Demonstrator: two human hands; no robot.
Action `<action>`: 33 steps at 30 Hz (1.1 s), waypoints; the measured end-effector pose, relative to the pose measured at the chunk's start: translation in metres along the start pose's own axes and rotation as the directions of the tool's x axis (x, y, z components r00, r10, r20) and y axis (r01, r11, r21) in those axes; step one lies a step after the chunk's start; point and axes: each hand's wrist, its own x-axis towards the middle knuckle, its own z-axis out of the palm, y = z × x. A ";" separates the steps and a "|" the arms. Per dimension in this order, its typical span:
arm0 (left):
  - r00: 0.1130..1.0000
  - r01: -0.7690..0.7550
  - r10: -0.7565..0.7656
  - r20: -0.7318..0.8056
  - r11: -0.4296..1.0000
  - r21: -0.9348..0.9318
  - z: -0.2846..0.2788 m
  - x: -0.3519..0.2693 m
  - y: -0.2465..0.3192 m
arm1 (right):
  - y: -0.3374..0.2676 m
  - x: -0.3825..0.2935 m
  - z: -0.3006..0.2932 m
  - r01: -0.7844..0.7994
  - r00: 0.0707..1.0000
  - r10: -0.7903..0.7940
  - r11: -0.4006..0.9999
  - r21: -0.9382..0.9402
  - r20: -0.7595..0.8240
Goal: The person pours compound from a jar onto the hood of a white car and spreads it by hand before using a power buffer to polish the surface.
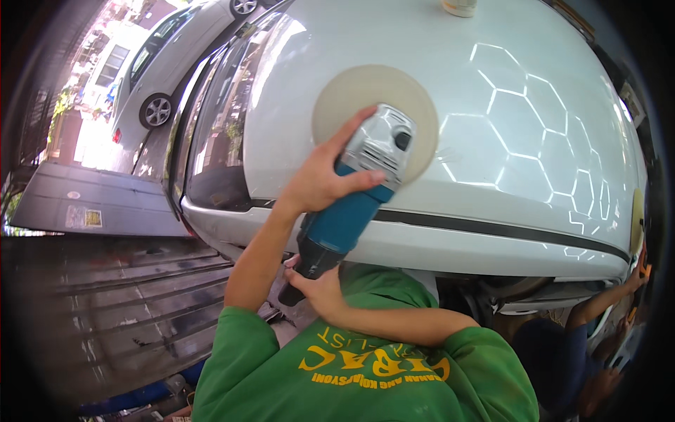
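Observation:
A blue and silver angle polisher (337,219) lies slantwise over the white car roof (474,153). My left hand (324,176) wraps its silver gear head (381,138), thumb across the front of the blue body. Its dark rear handle (316,258) is in the grip of my right hand (321,293), close to my chest. Below the head, a wide cream polishing pad (364,87) appears to lie flat on the roof. The pad's edge looks smooth, and I cannot tell whether it is spinning. Fingers on the handle's far side are partly hidden.
A black trim strip (474,228) runs along the roof edge. A pale container (459,6) stands at the top. At right, another person's arm (601,303) reaches toward a second pad (637,221). An open tailgate or panel (100,203) juts out at left, beyond the glass.

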 end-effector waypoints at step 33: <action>0.997 -0.049 0.049 0.067 0.999 0.006 0.000 0.029 0.003 | -0.015 0.001 0.014 0.045 0.999 -0.044 0.995 0.089 -0.007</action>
